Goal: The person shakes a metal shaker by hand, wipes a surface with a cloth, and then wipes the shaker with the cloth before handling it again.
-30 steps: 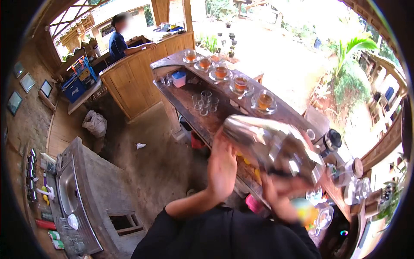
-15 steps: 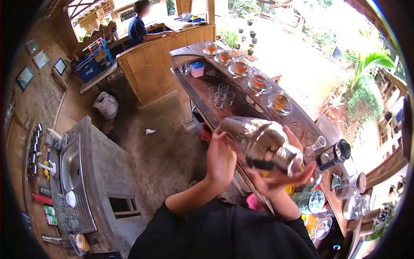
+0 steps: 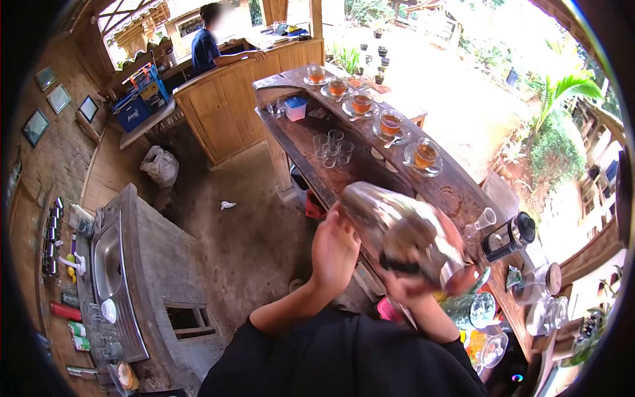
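A shiny metal cocktail shaker [image 3: 397,228] lies tilted between my two hands, smeared by motion. My left hand [image 3: 336,250] is closed around its wide base end, with the fingers mostly hidden behind the metal. At the cap end, my right hand [image 3: 413,291] grips the shaker from below, and its blurred fingers reach round the far side. Beyond the shaker, several empty small glasses [image 3: 333,147] stand on the dark wooden counter [image 3: 305,137]. Cups of amber tea on saucers, the nearest cup [image 3: 424,155] among them, line its raised outer ledge.
A French press [image 3: 508,236] and a tipped small glass [image 3: 481,221] are on the right of the counter. To the left is a steel sink [image 3: 109,261] in a concrete counter. A person [image 3: 206,46] in dark blue stands behind the wooden partition [image 3: 248,96].
The shaker has shifted slightly and is more blurred. My right hand's fingers, spread before, are now closed around the cap end. The view has swung a little, moving the counter leftward.
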The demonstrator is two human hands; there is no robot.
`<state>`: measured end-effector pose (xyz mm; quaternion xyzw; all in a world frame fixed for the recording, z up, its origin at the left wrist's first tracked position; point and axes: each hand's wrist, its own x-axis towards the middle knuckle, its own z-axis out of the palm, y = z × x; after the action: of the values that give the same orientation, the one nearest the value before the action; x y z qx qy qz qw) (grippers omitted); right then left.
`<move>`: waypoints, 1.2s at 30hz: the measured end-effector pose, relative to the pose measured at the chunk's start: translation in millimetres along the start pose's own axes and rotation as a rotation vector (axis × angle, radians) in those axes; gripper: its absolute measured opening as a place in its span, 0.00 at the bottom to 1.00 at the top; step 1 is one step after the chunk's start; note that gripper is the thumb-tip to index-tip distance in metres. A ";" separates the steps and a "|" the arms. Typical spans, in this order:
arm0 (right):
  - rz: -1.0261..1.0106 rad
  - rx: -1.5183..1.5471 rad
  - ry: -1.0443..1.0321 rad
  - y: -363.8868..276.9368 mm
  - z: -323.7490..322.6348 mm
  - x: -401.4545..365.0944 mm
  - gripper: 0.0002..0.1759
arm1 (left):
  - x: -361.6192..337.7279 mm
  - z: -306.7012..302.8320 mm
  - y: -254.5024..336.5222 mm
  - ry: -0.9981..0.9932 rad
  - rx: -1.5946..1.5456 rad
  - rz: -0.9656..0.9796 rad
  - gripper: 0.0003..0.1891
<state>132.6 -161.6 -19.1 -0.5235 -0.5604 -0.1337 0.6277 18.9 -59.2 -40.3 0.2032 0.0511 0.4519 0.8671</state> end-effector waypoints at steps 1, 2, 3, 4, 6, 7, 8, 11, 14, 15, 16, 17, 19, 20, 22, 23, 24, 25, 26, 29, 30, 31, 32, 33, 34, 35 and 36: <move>0.066 0.045 0.095 35.2 -0.3 -41.3 0.60 | 3.6 3.8 -1.4 0.170 0.003 0.016 0.30; 0.127 0.090 0.195 71.2 1.0 -79.9 0.63 | 0.8 8.0 0.3 0.166 0.006 0.015 0.30; 0.211 0.151 0.118 40.5 -10.2 -52.5 0.63 | -2.1 16.1 4.5 -0.117 -0.015 0.022 0.30; 0.445 0.353 0.002 2.2 -28.1 -28.2 0.62 | -7.5 26.6 7.7 -0.389 -0.037 0.027 0.30; 0.979 0.806 -0.144 -28.3 -57.7 0.5 0.61 | -6.6 52.1 10.6 -0.464 0.074 0.075 0.32; 1.033 0.852 -0.153 -27.9 -62.0 9.3 0.61 | 3.5 58.6 9.6 -0.497 0.101 0.175 0.33; 1.022 0.835 -0.155 -28.1 -64.6 15.3 0.60 | 13.5 65.9 10.8 -0.534 0.128 0.279 0.34; 0.956 0.716 -0.174 -25.7 -68.8 20.6 0.59 | 20.2 56.7 13.0 -0.491 0.157 0.246 0.34; 0.725 0.544 -0.125 -21.4 -55.5 13.2 0.57 | -2.1 46.5 -3.4 -0.533 0.265 0.290 0.33; 0.434 0.348 -0.048 -12.3 -41.3 8.9 0.57 | -6.6 36.8 -13.4 -0.395 0.281 0.299 0.33; -0.031 0.128 0.124 6.6 -14.9 11.6 0.56 | -4.1 26.5 -19.8 -0.264 0.294 0.309 0.33; -0.218 0.055 0.232 17.1 -1.2 13.8 0.56 | 6.9 11.6 -19.6 -0.101 0.159 0.178 0.33; -0.146 -0.136 0.118 4.6 -16.3 20.2 0.56 | 12.6 9.0 -12.5 -0.226 0.251 0.204 0.29; 0.283 0.163 0.035 -18.1 -39.9 9.9 0.49 | 9.6 19.5 -10.2 -0.354 0.248 0.230 0.28; 0.502 0.342 -0.061 -13.2 -55.1 -1.6 0.47 | 4.6 50.8 -11.0 -0.412 0.257 0.281 0.28; 0.722 0.522 -0.150 -12.1 -61.5 -8.1 0.44 | 5.1 59.4 -10.9 -0.473 0.268 0.328 0.27; 0.929 0.702 -0.238 -11.3 -66.1 -10.1 0.42 | 15.3 61.0 -8.7 -0.473 0.267 0.325 0.27; 0.927 0.700 -0.235 -12.3 -69.6 -6.0 0.42 | 28.9 61.7 -6.0 -0.361 0.206 0.276 0.29; 0.927 0.662 -0.214 -14.6 -72.2 3.4 0.40 | 34.6 62.3 -4.2 -0.249 0.148 0.226 0.30; 0.877 0.559 -0.143 -14.0 -70.9 43.4 0.37 | 18.1 58.3 -9.0 -0.373 0.116 0.203 0.28; 0.873 0.557 -0.141 -8.7 -64.5 41.3 0.37 | 10.7 53.1 -14.8 -0.507 0.140 0.237 0.26; 0.556 0.379 -0.073 1.2 -51.0 30.4 0.41 | 6.8 47.6 -19.6 -0.446 0.084 0.182 0.26; 0.244 0.197 -0.009 10.1 -38.2 17.0 0.45 | 11.2 36.9 -22.6 -0.439 0.081 0.175 0.26; -0.070 0.015 0.048 13.4 -33.6 8.6 0.51 | 19.0 23.2 -25.5 -0.237 0.063 0.063 0.28; -0.066 0.013 0.045 10.5 -38.0 5.4 0.51 | 22.1 18.9 -26.0 -0.038 0.047 -0.047 0.31; -0.012 -0.023 0.034 5.7 -43.9 6.8 0.50 | 20.5 19.8 -26.3 -0.011 0.016 -0.082 0.35; 0.033 -0.057 0.027 1.0 -48.1 14.0 0.50 | 22.1 30.1 -23.7 -0.023 0.017 -0.077 0.35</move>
<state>165.1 -194.1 0.7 -0.5486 -0.5392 -0.1462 0.6221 58.1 -62.8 -20.1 0.2138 0.0526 0.4153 0.8826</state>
